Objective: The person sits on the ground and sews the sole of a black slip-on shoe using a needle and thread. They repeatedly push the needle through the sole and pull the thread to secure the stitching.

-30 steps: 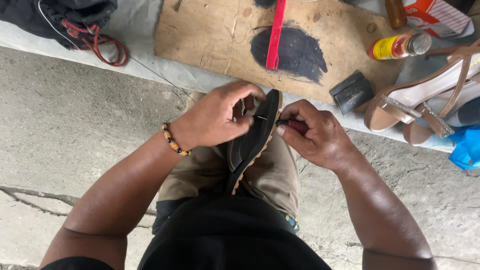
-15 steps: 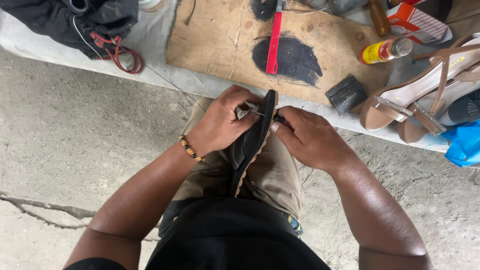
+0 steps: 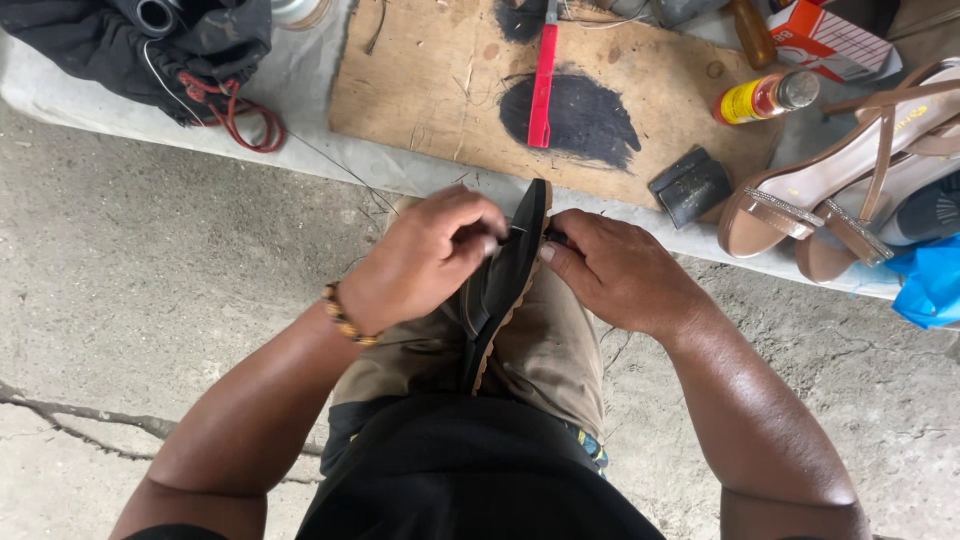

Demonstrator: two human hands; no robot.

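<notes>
Upper left of frame: one dark bag (image 3: 120, 45), cut off by the edge. Centre: one black sandal (image 3: 505, 285) stands on edge on the lap, its far face hidden. The left hand (image 3: 425, 260) pinches its upper edge, fingers curled; the right hand (image 3: 620, 270) presses the opposite side, whatever it grasps indistinct. Upper right: two tan heeled sandals (image 3: 830, 180), partly cropped.
</notes>
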